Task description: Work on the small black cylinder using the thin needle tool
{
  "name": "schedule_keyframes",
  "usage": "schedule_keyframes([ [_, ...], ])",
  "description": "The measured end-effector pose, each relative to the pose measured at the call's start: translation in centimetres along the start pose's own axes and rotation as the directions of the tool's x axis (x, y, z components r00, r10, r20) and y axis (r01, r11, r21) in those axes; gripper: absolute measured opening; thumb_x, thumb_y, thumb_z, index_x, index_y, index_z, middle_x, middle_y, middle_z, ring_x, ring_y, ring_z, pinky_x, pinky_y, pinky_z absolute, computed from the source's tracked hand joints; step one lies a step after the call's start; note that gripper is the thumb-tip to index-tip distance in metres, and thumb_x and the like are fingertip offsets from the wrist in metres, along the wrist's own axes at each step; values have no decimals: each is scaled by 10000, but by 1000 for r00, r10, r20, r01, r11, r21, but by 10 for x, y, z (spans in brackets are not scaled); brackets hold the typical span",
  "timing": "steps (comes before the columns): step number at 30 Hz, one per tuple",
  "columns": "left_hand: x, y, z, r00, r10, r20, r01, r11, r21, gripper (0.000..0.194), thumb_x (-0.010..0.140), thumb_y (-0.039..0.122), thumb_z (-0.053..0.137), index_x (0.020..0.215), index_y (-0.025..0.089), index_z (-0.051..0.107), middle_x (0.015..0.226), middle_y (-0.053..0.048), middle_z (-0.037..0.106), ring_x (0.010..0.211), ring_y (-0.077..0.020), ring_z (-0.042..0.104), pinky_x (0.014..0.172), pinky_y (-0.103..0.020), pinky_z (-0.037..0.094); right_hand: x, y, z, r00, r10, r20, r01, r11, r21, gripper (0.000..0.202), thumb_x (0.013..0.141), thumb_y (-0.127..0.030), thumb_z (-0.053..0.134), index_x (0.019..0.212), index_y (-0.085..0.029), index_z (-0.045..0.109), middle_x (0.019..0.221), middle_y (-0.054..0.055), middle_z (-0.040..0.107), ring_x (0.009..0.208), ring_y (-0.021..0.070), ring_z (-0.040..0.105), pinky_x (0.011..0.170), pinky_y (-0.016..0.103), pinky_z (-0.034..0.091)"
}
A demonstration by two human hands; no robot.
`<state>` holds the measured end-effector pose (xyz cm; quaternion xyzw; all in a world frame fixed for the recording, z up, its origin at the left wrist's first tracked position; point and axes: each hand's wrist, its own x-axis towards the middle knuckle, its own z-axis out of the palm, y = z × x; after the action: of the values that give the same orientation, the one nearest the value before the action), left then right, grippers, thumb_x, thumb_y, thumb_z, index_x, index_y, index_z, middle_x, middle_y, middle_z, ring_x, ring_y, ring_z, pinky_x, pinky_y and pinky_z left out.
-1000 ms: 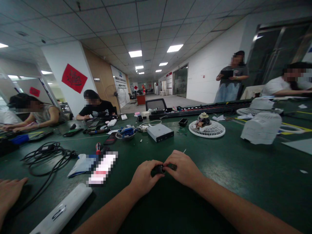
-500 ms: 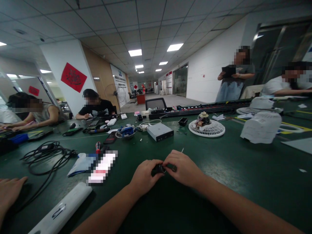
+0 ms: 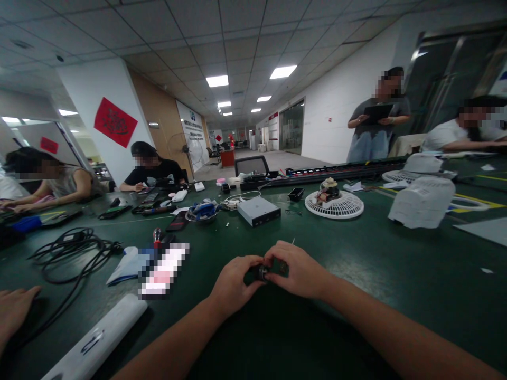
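Above the near middle of the green table, my left hand (image 3: 233, 285) is closed, thumb and fingers pinching a small dark round part (image 3: 261, 273) with a metallic rim. My right hand (image 3: 299, 269) meets it from the other side, its thumb and fingertips closed on the same part. A thin pale rod (image 3: 293, 241) pokes up behind my right hand, and a small brownish piece (image 3: 283, 268) shows within the curl of its fingers. Whether rod and piece belong together I cannot tell. The fingers cover much of the dark part.
Ahead lie a grey disc drive (image 3: 259, 212), a small black tray (image 3: 296, 194) and a white fan grille (image 3: 335, 206) with a motor on it. At left are a black cable (image 3: 75, 248), a red-handled screwdriver (image 3: 157, 237), a white power strip (image 3: 97, 338) and another person's hand (image 3: 18, 311).
My right thumb and fingers have shifted onto the dark part, and the brownish piece sits deeper in my right hand. The whole view has shifted slightly.
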<state>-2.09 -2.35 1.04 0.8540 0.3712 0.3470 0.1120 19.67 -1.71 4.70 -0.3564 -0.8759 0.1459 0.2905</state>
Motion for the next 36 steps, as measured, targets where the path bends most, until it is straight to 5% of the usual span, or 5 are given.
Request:
schedule_keyframes([
  [5, 1, 0, -3, 1000, 27, 3, -27, 1000, 12, 421, 783, 116, 770, 1156, 229, 610, 1090, -38, 717, 976, -227, 675, 869, -361, 526, 2, 4, 4, 995, 94, 20, -94, 995, 30, 155, 776, -201, 771, 910, -218, 696, 886, 20, 655, 814, 181, 597, 711, 295, 445],
  [13, 1, 4, -3, 999, -34, 36, 39, 990, -139, 395, 773, 123, 787, 1109, 228, 607, 1045, -5, 707, 948, -193, 686, 849, -311, 536, 2, 6, -2, 999, 42, 26, -42, 999, -15, 183, 736, -204, 819, 873, -194, 697, 872, 24, 653, 785, 173, 594, 681, 280, 436],
  [20, 4, 5, -2, 987, -146, -67, 122, 954, -275, 442, 724, 107, 820, 1090, 214, 596, 1053, -12, 709, 983, -192, 694, 902, -321, 541, 4, 8, -2, 988, -148, -30, 144, 983, -112, 40, 832, -169, 718, 859, -194, 733, 846, 33, 704, 835, 195, 579, 746, 320, 440],
  [36, 3, 6, -3, 996, -88, -2, 86, 979, -185, 341, 772, 130, 768, 1066, 217, 620, 1008, -13, 709, 927, -188, 693, 855, -302, 543, 2, -3, 4, 999, -14, -36, 12, 998, -68, 125, 761, -159, 745, 845, -181, 656, 842, 31, 644, 819, 191, 579, 705, 298, 432],
])
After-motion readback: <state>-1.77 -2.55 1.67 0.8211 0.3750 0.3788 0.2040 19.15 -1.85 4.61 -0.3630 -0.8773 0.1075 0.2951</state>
